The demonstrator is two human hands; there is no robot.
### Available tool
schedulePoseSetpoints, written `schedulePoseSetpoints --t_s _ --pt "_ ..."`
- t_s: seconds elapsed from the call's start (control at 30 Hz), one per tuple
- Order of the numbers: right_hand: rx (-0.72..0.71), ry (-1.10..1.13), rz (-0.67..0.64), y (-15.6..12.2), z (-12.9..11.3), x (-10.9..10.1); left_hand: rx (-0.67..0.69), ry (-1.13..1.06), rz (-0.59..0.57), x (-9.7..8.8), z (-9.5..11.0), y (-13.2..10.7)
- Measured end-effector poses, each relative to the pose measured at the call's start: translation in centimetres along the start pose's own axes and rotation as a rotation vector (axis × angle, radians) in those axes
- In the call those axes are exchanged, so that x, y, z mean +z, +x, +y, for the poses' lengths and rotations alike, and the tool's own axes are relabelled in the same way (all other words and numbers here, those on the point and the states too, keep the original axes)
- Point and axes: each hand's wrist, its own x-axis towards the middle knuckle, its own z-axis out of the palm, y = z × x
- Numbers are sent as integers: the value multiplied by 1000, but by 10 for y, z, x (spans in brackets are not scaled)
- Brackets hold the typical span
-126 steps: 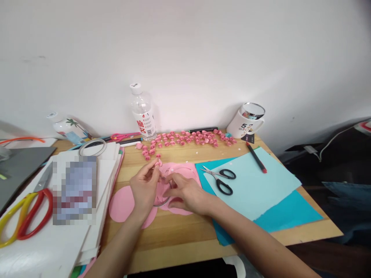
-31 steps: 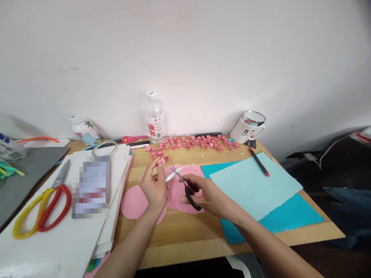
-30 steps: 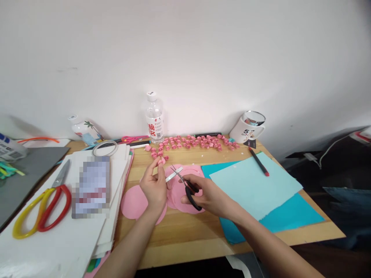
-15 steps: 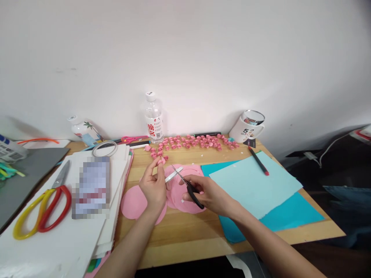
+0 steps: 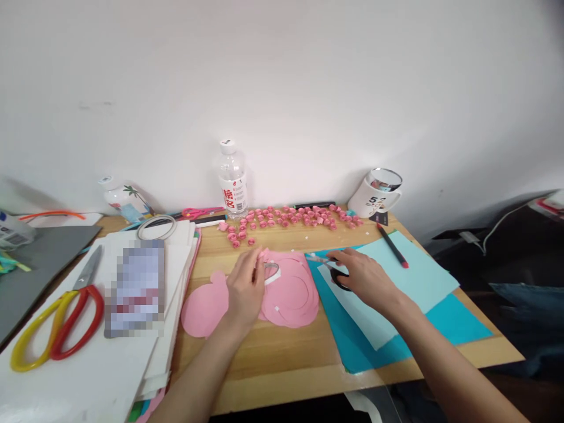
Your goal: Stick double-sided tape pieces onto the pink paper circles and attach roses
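My left hand (image 5: 245, 289) is closed in a pinch on a small pink paper roll (image 5: 263, 254), above the pink paper circles (image 5: 293, 296). A white strip or tape ring (image 5: 272, 271) shows just beside its fingers. My right hand (image 5: 363, 277) lies over the handles of the black scissors (image 5: 338, 277), which rest on the light blue paper (image 5: 414, 276). The scissor blades (image 5: 315, 257) point left, towards the pink paper. A row of several small pink rolls (image 5: 288, 217) lies along the back of the wooden table (image 5: 286, 358).
A water bottle (image 5: 232, 182) and a white mug (image 5: 375, 191) stand by the wall. A red pen (image 5: 392, 245) lies on the blue sheets. At the left are a white paper stack (image 5: 88, 364), big yellow and red scissors (image 5: 53, 323), a tape ring (image 5: 156, 226) and pink scissors (image 5: 198, 210).
My right hand has carried the black scissors from the pink paper to the right and down onto the light blue paper. My left hand has sunk lower over the pink circles.
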Motion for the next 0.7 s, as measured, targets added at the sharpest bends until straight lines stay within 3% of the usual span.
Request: schedulePoseSetpoints --t_s 0.13,0.3,0.47,0.7 --pt "-102 -61 -69 -1 20 5 131 52 -157 4 -4 -5" --pt "-118 -127 -32 1 16 0 30 -12 -290 4 -3 -4" --pt "-3 39 64 24 4 7 -102 -117 -321 3 0 -4" --pt "-51 257 -5 48 12 29 -69 -104 -302 4 1 -4"
